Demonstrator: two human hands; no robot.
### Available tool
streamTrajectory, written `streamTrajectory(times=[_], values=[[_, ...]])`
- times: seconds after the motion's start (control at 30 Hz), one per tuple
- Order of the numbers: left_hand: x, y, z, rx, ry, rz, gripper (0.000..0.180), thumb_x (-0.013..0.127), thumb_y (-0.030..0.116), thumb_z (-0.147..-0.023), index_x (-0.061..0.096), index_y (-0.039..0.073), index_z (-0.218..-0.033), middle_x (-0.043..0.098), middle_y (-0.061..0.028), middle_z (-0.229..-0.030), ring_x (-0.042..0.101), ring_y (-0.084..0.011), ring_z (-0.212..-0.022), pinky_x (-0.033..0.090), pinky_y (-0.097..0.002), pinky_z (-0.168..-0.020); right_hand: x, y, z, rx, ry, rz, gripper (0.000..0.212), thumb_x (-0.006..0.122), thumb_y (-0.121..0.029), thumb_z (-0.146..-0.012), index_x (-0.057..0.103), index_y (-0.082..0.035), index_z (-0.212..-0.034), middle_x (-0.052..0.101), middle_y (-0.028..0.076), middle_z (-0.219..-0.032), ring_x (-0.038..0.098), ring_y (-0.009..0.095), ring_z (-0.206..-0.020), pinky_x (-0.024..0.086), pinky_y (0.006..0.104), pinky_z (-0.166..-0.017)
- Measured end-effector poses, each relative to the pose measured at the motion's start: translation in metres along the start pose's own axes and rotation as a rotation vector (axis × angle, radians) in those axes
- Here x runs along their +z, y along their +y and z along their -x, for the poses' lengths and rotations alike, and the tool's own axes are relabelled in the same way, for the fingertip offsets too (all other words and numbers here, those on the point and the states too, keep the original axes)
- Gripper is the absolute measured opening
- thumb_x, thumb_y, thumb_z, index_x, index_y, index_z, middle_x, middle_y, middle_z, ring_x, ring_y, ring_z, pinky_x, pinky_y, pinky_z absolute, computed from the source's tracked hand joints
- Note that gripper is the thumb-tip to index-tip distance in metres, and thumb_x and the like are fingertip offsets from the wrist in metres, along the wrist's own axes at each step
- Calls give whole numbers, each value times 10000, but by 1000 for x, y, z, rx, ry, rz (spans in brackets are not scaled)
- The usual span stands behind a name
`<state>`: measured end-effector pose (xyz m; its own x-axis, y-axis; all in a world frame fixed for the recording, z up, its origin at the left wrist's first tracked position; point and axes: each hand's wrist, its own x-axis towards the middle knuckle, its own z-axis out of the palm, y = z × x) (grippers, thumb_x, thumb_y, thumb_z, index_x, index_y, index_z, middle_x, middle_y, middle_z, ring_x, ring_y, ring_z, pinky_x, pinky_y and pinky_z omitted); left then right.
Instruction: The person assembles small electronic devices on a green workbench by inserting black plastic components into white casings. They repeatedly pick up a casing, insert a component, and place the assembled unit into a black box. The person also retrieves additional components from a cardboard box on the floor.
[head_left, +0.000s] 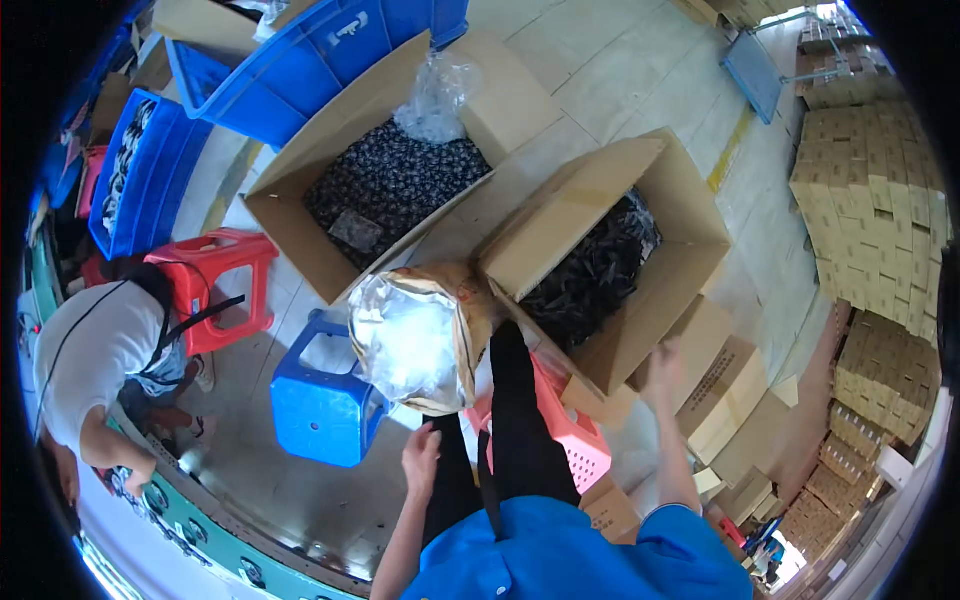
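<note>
Over my lap hovers my left hand (421, 460), its fingers slightly bent and apart, with nothing visible in it. My right hand (662, 378) is smeared by motion beside the near right side of an open cardboard box (690, 205); its fingers cannot be made out. Dark, thin pieces (590, 275) lie heaped inside that box. In front of my legs stands a round brown container (466, 345) lined with clear plastic film (405, 340). Farther off, a larger open carton (285, 235) holds many small black parts in clear bags (390, 185).
A blue stool (320, 420) and a red stool (225, 290) stand at left, near a person in a white shirt (100, 340) at a green work line (205, 530). Blue crates (290, 85) are at the far left. Stacked cartons (865, 190) line the right; a pink perforated seat (570, 445) is beside me.
</note>
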<state>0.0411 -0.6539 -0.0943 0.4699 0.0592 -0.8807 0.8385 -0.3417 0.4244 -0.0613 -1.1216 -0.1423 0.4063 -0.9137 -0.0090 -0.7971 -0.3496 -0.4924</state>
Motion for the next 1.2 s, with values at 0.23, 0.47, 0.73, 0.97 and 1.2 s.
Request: streamTrajectory(times=[0.23, 0.47, 0.73, 0.97, 1.2], values=[[202, 107, -54, 82, -100, -451, 982, 733, 554, -650, 359, -71, -1309, 565, -261, -1158, 554, -353, -1094, 432, -382, -929, 11, -45, -256, -257, 52, 611, 815, 720, -256, -722, 283, 10, -1357, 338, 209, -1374, 300, 361, -1287, 278, 418, -1074], [276, 42, -96, 176, 106, -377, 359, 552, 347, -820, 635, 25, -953, 630, -259, -882, 598, -436, -873, 474, -492, -770, 71, -16, -420, -152, -676, 143, 476, 708, -179, -708, 560, 26, -1111, 659, 169, -932, 626, 309, -879, 485, 381, -787], [254, 43, -88, 175, 212, -427, 295, 594, 250, -792, 642, -4, -935, 647, -248, -848, 638, -384, -849, 491, -445, -730, 44, -53, -361, -401, -502, 568, 311, 671, -202, -733, 653, -29, -991, 646, 213, -943, 630, 349, -873, 493, 421, -748], [168, 106, -37, 356, 120, -248, 263, 554, 207, -787, 641, -12, -905, 645, -209, -763, 623, -403, -740, 490, -443, -676, -81, -127, -328, -602, -566, 432, 302, 657, -113, -707, 621, 21, -975, 653, 201, -897, 626, 369, -827, 487, 405, -718], [41, 134, 70, 395, -17, -288, 312, 546, 253, -828, 610, -52, -810, 587, -245, -639, 617, -382, -661, 484, -457, -623, -226, -229, -234, -436, -547, 438, 443, 655, -233, -775, 554, 45, -1104, 614, 170, -1032, 580, 293, -910, 450, 391, -799]])
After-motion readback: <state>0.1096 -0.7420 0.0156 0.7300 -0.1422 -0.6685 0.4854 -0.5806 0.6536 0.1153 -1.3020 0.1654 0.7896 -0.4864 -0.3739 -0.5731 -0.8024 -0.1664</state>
